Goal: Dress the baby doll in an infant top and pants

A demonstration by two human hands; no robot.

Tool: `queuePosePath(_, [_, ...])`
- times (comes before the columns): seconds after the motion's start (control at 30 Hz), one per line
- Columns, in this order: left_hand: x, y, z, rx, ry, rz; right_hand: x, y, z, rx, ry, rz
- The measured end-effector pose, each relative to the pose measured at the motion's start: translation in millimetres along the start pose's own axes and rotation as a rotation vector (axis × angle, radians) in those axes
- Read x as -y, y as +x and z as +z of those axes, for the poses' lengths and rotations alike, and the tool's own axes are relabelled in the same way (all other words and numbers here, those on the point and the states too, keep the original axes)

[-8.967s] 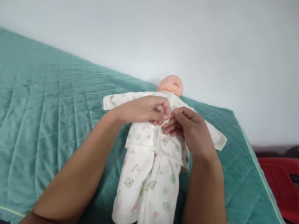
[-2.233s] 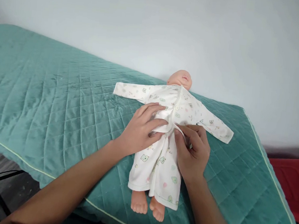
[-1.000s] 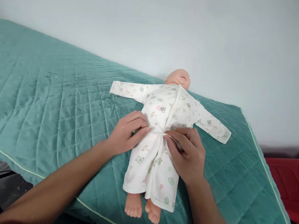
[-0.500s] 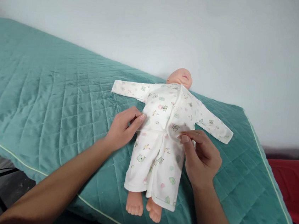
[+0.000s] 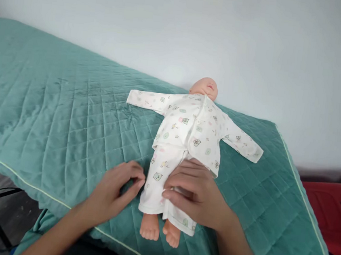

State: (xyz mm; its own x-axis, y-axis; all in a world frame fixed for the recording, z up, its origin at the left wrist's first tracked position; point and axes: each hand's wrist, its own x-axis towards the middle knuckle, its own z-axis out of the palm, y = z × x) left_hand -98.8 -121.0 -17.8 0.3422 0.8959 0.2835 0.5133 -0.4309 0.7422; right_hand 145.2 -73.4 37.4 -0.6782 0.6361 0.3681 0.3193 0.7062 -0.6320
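The person's left hand and right hand are bare, with slender fingers. Both forearms are bare too, narrow at the wrists and broadening toward the elbows. Finer detail is blurred.

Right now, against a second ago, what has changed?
The right hand let go of the shirt and moved down over the trousers; the left hand also came off it, moving down and outward beside them. The doll still lies on its back on the quilt.
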Motion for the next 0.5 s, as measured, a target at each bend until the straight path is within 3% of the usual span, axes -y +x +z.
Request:
queuePosePath(0.13, [-10.2,-28.1,2.2,0.097,0.114,0.020,6.5,-0.7,8.0,0.171,-0.079,0.019])
queuePosePath(0.23, [-16.0,-30.0,5.1,0.164,0.154,0.014,8.2,-2.2,9.5,0.242,-0.102,0.045])
queuePosePath(0.5, [-19.2,-29.5,9.4,0.185,0.135,0.023,13.5,-5.3,4.7,0.352,-0.109,0.084])
